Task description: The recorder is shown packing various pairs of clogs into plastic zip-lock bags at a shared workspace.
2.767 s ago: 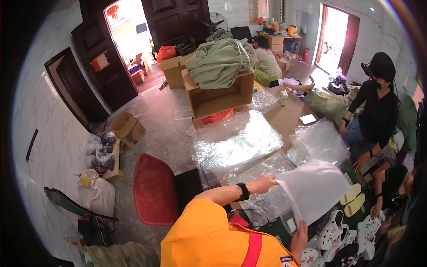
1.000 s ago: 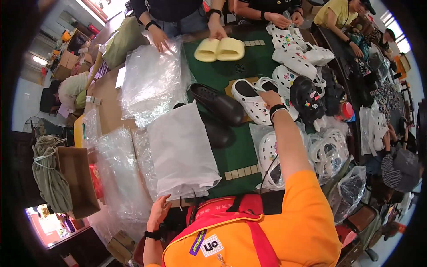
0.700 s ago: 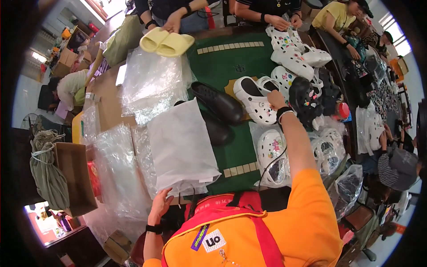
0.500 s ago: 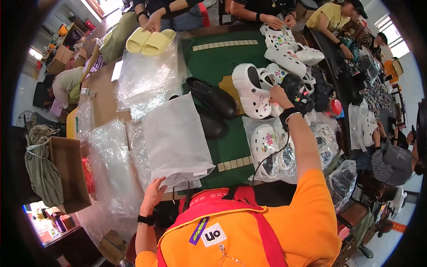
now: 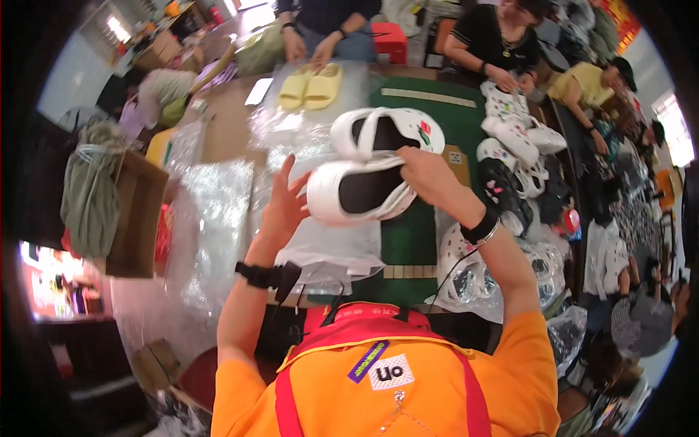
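Note:
A pair of white clogs [image 5: 326,191] with coloured charms hangs tilted over the middle of the table, slightly blurred. My right hand [image 5: 437,178] is closed on their right side, fingers curled over where the two meet. Beside the near clog's left end is my left hand [image 5: 278,207], its fingers spread and holding nothing; whether a fingertip touches the clog I cannot tell. Below both hands lies a frosted white bag [image 5: 331,251], partly covered by the clogs. The black clogs that lay by this bag earlier are hidden from view.
More white clogs [image 5: 513,138] are heaped at the right, with a black charmed clog [image 5: 502,197] against them. Bagged clogs [image 5: 459,258] lie nearer. Clear plastic bags [image 5: 211,226] spread at left. Across the table, a co-worker's hands touch yellow slides [image 5: 320,91].
My right hand has brought the white clogs from the right-hand heap to the middle, above the frosted bag. My left hand has risen off the bag's near edge. The view has shifted.

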The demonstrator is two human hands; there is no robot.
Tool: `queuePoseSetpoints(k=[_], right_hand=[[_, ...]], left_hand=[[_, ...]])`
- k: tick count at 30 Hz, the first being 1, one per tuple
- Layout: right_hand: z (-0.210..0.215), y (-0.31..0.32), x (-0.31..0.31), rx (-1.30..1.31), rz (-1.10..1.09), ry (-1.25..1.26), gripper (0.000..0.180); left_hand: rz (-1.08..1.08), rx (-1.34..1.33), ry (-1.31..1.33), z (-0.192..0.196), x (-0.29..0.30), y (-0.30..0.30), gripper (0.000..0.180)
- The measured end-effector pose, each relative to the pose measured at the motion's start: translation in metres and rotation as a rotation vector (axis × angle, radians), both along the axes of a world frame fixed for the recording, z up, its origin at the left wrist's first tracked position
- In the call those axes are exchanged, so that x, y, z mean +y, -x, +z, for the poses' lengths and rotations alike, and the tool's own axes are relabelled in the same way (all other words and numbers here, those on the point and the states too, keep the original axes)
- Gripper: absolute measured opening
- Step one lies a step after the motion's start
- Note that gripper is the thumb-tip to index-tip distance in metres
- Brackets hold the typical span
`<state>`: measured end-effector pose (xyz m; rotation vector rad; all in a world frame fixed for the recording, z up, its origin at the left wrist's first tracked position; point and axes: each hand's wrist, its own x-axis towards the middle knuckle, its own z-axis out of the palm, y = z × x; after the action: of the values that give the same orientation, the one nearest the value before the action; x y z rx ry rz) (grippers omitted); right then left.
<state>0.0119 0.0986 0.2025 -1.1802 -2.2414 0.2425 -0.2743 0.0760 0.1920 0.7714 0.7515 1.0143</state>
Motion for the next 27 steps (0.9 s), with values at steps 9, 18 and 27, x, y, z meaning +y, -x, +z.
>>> queuePoseSetpoints(k=[9, 18, 27], right_hand=[[-0.059, 0.164, -0.010, -0.393, 0.443, -0.103, 0.009], [-0.123, 0.288, -0.039, -0.370, 0.622, -0.010, 0.010], [-0.154, 0.323, -0.050, -0.546, 0.483, 0.127, 0.032]], left_hand=[[0.336, 0.338, 0.311, -0.082, -0.055, 0.085, 0.075], [0.560, 0.331, 0.628, -0.151, -0.113, 0.189, 0.038], [0.614, 0.521, 0.567, -0.216, -0.144, 0.245, 0.051]])
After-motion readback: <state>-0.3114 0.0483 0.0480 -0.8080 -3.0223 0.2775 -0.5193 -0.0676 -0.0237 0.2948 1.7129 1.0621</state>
